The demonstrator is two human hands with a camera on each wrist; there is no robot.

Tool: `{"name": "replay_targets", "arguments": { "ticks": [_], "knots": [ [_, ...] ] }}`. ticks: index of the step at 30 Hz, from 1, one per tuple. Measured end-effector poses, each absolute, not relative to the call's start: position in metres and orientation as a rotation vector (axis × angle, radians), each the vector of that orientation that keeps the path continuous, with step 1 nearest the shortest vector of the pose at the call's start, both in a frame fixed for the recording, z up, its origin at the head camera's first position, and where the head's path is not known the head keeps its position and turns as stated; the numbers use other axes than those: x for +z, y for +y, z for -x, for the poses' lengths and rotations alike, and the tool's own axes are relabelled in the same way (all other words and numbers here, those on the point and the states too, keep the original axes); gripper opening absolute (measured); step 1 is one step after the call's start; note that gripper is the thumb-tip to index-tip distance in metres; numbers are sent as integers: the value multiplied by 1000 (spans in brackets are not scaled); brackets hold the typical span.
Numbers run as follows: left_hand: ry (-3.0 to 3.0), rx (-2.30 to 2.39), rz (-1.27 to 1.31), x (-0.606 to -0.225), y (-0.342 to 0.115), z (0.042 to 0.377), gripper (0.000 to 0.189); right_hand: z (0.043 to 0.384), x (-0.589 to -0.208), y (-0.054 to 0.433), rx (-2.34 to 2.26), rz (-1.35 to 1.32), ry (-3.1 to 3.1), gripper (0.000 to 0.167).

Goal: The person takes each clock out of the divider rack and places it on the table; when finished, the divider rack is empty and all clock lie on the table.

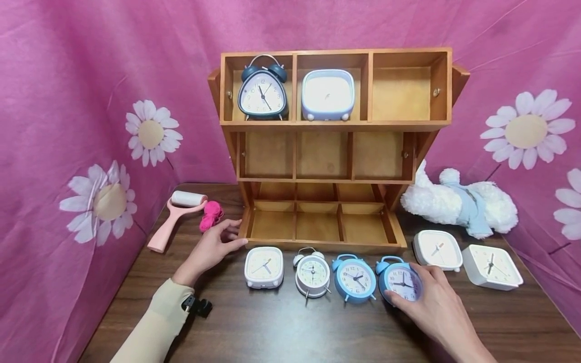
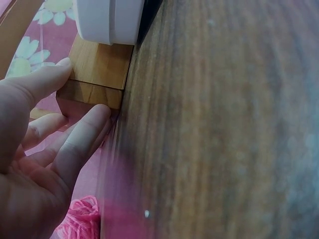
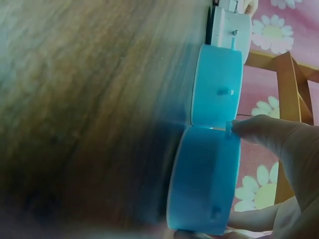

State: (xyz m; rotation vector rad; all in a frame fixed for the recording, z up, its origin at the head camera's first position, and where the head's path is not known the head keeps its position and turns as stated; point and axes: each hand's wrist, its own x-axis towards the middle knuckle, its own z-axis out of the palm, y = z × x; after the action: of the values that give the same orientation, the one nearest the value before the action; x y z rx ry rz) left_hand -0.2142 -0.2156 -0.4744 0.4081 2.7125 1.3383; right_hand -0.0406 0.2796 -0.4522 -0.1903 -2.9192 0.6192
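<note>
My right hand (image 1: 438,307) holds a round blue alarm clock (image 1: 396,280) that lies face up on the table. The thumb presses its lower left edge and the fingers lie along its right side. In the right wrist view, a second blue alarm clock (image 3: 218,85) stands right beside the held one (image 3: 204,179). My left hand (image 1: 211,252) grips the lower left corner of a wooden shelf (image 1: 317,247). In the left wrist view, thumb and fingers sit on different sides of that wooden corner (image 2: 102,64).
A white square clock (image 1: 264,267) and a white twin-bell clock (image 1: 312,275) lie left. Two white clocks, one (image 1: 438,250) and another (image 1: 492,267), lie right. Above sit a dark triangular clock (image 1: 263,96) and a lilac clock (image 1: 328,95). Nearby: lint roller (image 1: 174,217), pink yarn (image 1: 211,216), plush toy (image 1: 458,201).
</note>
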Motion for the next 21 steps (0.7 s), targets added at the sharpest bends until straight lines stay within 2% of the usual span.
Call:
{"name": "replay_targets", "arguments": {
  "ticks": [21],
  "knots": [
    [2707,1349,-441,-472,-216,213,55,40,-461,280,610,148,-2818,90]
  ]
}}
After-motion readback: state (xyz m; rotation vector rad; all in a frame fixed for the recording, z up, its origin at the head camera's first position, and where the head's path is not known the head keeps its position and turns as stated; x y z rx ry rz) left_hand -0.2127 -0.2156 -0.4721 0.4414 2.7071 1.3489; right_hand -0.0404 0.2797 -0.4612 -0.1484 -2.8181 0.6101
